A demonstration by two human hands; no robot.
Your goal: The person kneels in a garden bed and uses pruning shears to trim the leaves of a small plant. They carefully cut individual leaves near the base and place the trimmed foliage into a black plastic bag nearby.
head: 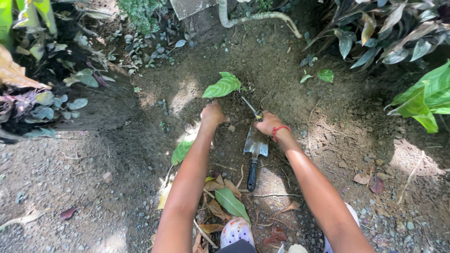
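Observation:
My left hand (213, 114) is closed and pressed down on the soil just below a small plant with a striped green leaf (222, 87). My right hand (269, 122), with a red band on the wrist, grips a thin tool with a yellow-green handle (251, 108) whose metal tip points toward the plant. Between my arms a metal trowel (254, 157) with a black handle lies flat on the ground, blade toward my hands.
Bare brown soil (281, 70) surrounds the plant. Dry and green fallen leaves (225, 197) lie near my knees. Leafy plants (422, 96) border the right and left edges. A pale curved root or hose (262, 18) runs along the top. Gravel (398, 229) covers the lower ground.

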